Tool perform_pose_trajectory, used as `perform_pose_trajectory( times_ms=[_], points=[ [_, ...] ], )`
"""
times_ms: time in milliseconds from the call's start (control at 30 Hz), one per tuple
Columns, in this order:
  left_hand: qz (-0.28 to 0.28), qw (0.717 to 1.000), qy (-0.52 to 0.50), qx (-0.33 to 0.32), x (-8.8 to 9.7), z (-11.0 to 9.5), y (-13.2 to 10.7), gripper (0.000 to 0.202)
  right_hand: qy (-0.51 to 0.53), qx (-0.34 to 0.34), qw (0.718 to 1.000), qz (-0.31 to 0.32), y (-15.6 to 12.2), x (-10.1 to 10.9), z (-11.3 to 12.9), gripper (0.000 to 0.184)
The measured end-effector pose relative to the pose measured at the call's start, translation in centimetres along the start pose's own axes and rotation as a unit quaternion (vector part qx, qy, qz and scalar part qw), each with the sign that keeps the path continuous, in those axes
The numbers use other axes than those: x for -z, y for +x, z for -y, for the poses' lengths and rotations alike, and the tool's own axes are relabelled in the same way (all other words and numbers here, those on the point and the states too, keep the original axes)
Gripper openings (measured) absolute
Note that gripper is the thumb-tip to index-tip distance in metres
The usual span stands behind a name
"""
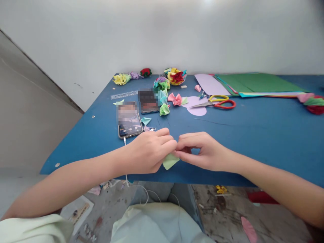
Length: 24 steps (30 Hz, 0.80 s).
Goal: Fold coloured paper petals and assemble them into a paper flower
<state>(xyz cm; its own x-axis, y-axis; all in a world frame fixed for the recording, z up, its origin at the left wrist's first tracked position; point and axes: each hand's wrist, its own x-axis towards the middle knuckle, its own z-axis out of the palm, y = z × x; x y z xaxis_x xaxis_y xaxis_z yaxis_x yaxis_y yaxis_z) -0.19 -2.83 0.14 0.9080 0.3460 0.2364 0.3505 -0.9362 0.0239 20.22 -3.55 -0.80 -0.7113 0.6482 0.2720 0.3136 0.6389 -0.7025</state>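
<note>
A piece of light green paper (171, 162) is held over the near edge of the blue table, its lower part showing beneath my fingers. My left hand (152, 150) is closed around it and covers much of it. The thumb and fingertips of my right hand (202, 151) pinch at the paper's upper right edge, meeting the left fingertips. Beyond my hands lie a light green folded paper piece (164, 109), a pink paper bow (175, 99) and a teal paper cone (146, 121).
Scissors (217, 102) rest on a lilac paper shape (196, 109). Two phones, one nearer (130, 130) with a white cable (126, 152), lie left of centre. Paper flowers (176, 76) and coloured sheets (263, 82) are by the wall. A ruler (124, 95) lies far left.
</note>
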Motion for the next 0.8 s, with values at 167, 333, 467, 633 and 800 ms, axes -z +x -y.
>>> perform_pose_trajectory(
  times_ms=[167,333,467,633,800],
  points=[
    [-0.018,0.998,-0.013,0.051,-0.3,-0.1,0.0,0.024,-0.022,0.021,0.999,-0.018,-0.2,-0.3,0.0,0.016],
    [-0.020,0.999,0.023,0.038,-0.4,-0.2,-0.1,0.026,-0.014,0.036,0.999,0.001,-0.1,-0.3,0.0,0.014],
    [0.011,0.998,-0.017,0.062,0.1,-0.3,-0.1,0.024,-0.074,0.059,0.995,-0.033,-0.5,-0.9,-0.3,0.012],
    [0.053,0.969,-0.170,0.174,1.2,-0.6,0.4,0.027,-0.280,0.110,0.948,-0.108,-1.3,-1.8,-0.9,0.008],
    [0.035,0.975,-0.149,0.163,1.0,-0.4,0.4,0.022,-0.246,0.082,0.959,-0.110,-1.2,-1.6,-0.7,0.009]
  ],
)
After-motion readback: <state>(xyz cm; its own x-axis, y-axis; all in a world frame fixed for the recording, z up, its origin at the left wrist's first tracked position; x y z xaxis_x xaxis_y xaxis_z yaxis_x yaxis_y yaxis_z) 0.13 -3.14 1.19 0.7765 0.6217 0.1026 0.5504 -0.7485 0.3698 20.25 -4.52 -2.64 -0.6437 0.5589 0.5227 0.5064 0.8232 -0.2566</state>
